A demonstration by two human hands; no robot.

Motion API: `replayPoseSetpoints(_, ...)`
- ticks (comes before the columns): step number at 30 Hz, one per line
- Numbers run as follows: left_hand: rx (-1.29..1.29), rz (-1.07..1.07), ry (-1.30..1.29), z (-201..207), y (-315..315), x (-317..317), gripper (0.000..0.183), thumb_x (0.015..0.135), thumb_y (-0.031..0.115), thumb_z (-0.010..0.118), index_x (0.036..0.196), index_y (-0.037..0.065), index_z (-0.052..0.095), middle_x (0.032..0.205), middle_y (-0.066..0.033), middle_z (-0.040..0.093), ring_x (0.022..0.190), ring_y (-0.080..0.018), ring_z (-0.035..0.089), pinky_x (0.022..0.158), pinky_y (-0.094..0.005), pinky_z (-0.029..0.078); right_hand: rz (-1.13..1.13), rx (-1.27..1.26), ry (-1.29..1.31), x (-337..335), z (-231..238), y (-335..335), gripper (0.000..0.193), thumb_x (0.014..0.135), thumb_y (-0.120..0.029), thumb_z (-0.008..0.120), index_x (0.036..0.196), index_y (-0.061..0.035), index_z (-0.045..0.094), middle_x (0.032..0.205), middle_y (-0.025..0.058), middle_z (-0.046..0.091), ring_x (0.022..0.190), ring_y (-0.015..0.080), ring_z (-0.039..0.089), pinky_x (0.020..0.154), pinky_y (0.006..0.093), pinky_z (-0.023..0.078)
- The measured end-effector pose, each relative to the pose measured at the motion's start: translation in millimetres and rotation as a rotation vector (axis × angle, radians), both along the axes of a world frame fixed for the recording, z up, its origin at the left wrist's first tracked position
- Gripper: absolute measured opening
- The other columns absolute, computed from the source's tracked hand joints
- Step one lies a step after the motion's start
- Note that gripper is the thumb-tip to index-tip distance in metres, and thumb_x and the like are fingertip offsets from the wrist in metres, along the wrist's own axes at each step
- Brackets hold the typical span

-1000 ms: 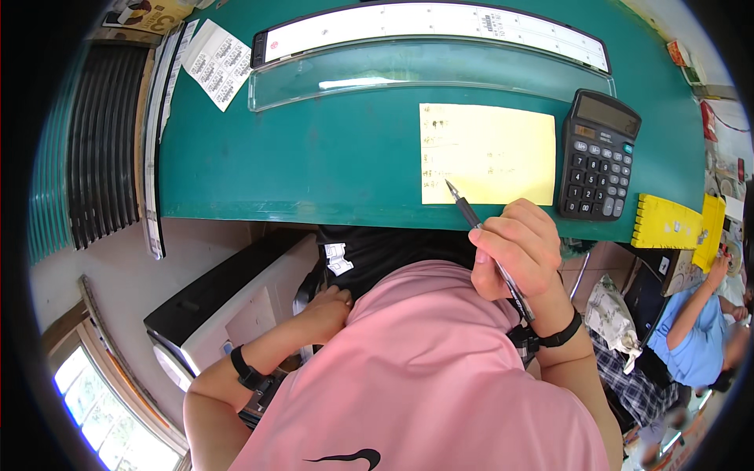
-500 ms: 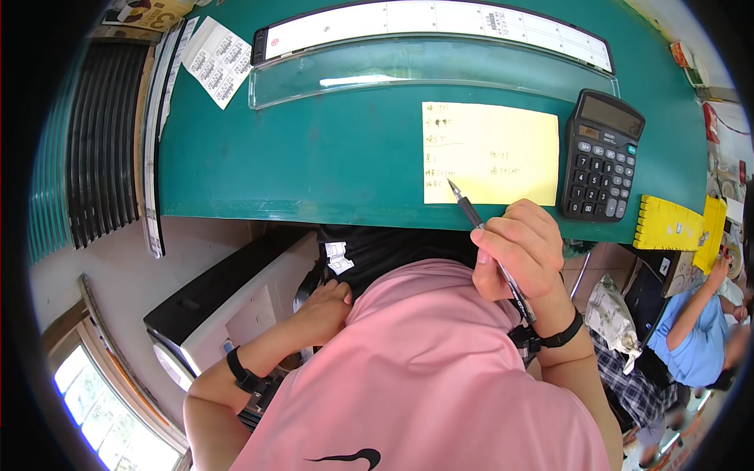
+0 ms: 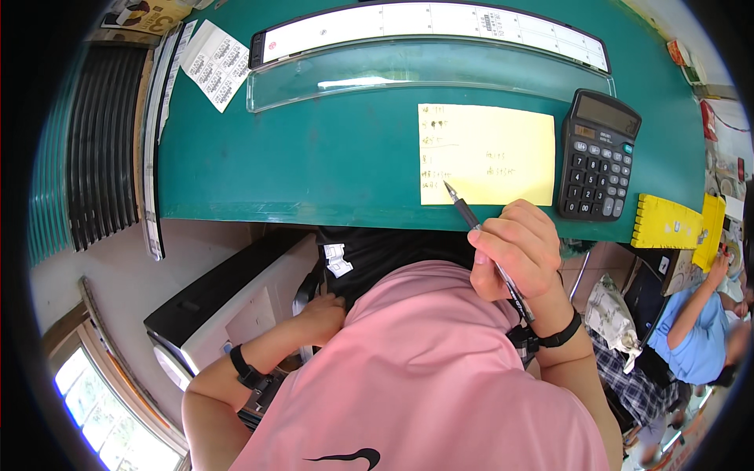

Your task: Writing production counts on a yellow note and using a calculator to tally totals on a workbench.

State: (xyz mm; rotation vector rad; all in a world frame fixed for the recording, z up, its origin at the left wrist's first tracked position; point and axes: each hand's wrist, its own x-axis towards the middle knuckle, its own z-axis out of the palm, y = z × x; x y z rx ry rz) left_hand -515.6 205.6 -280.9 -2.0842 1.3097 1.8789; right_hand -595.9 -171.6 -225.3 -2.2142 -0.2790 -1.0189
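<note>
My right hand (image 3: 521, 247) grips a dark pen (image 3: 465, 212) at the near edge of the green desk (image 3: 314, 165). The pen tip rests on the lower left corner of a yellow sheet of paper (image 3: 495, 149) with faint handwriting. A black calculator (image 3: 598, 155) lies just right of the sheet. My left hand (image 3: 320, 314) rests below the desk edge against my black waistband, beside the pink shirt, fingers curled, holding nothing that I can see. Both wrists wear black bands.
A clear curved ruler (image 3: 424, 74) and a long white strip (image 3: 432, 27) lie at the desk's far side. A printed slip (image 3: 214, 63) sits far left. Yellow pads (image 3: 667, 224) lie on the right. A grey box (image 3: 228, 302) stands under the desk. Another person in blue (image 3: 699, 322) sits right.
The pen tip has slid a little forward onto the yellow sheet's lower left corner. My left hand has stayed put.
</note>
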Motion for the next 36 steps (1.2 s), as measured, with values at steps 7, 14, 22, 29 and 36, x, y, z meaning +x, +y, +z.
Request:
replayPoseSetpoints(7,0.093,0.327,0.056,14,-4,-1,0.025,0.078,0.015,0.077,0.091,-0.006,0.075,0.127,-0.0205,0.061,0.122,-0.0381,0.056,0.101,-0.0416,0.049,0.012,-0.012,-0.001,1,-1,-1,0.034,0.057,-0.001,0.065,0.091,0.002,0.068,0.071,0.0068,0.06,0.052,0.0203,0.048,0.05,0.0308,0.037)
replayPoseSetpoints(14,-0.207,0.305,0.192,13,1,8,0.021,0.076,0.011,0.079,0.086,-0.007,0.074,0.124,-0.0188,0.059,0.117,-0.0364,0.056,0.097,-0.0393,0.049,-0.002,-0.016,-0.011,0,-2,-1,0.032,0.059,-0.004,0.067,0.091,0.0017,0.068,0.07,0.0066,0.059,0.052,0.0202,0.048,0.05,0.0305,0.037)
replayPoseSetpoints(22,-0.024,0.174,0.178,2,6,9,0.032,0.078,0.022,0.081,0.092,-0.007,0.076,0.117,-0.0226,0.064,0.112,-0.0396,0.059,0.095,-0.0429,0.05,0.0,-0.012,-0.014,-1,-3,-1,0.035,0.056,-0.003,0.066,0.09,0.0016,0.068,0.07,0.0066,0.06,0.052,0.02,0.048,0.05,0.0305,0.038)
replayPoseSetpoints(29,0.081,0.159,0.115,-1,13,-7,0.056,0.081,0.03,0.081,0.117,-0.011,0.069,0.125,-0.0278,0.063,0.121,-0.0425,0.059,0.101,-0.0458,0.05,0.009,-0.003,-0.021,-1,-3,-1,0.036,0.055,-0.003,0.066,0.091,0.002,0.068,0.071,0.0066,0.059,0.052,0.0203,0.048,0.05,0.0309,0.037)
replayPoseSetpoints(36,-0.057,0.485,0.304,5,17,-2,0.039,0.08,0.021,0.081,0.098,-0.012,0.072,0.123,-0.0277,0.062,0.116,-0.0426,0.06,0.097,-0.0442,0.051,0.01,-0.022,-0.004,-3,-4,-3,0.031,0.06,-0.004,0.068,0.09,0.0021,0.068,0.071,0.0069,0.059,0.053,0.0202,0.048,0.05,0.0308,0.037)
